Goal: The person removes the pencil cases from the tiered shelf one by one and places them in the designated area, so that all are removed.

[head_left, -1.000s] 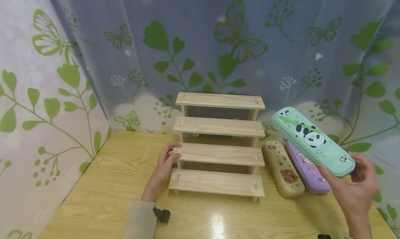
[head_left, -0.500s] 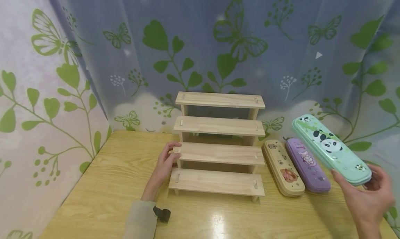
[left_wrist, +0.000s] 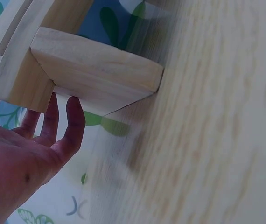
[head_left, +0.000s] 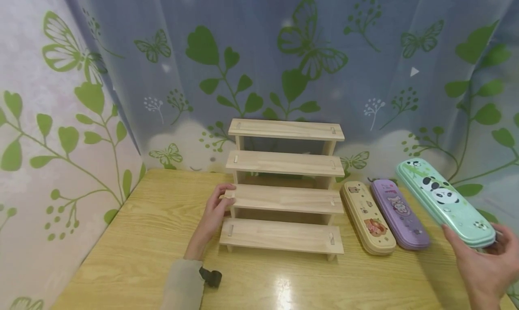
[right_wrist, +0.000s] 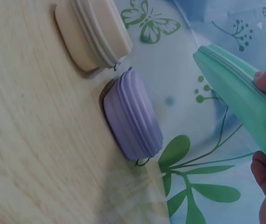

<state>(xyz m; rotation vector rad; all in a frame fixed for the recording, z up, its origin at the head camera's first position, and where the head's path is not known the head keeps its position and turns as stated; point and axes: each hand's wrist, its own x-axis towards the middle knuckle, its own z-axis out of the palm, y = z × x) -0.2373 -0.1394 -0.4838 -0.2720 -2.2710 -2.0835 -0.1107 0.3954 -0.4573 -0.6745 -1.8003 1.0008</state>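
Observation:
My right hand grips the near end of a mint-green pencil case with pandas on its lid. In the right wrist view the green case is raised above the table, thumb on its zipper side. My left hand holds the left end of the third step down on a wooden four-step display rack. From the left wrist view, the fingers curl at the edge of that wooden board. A cream pencil case and a purple pencil case lie side by side right of the rack.
The wood-grain table runs up to a blue curtain printed with leaves and butterflies. A paler printed side curtain borders the left. The rack stands close to the back curtain.
My right hand has carried the green pencil case to the right and lower, from over the purple case to beyond it. The left hand and the rack have stayed in place.

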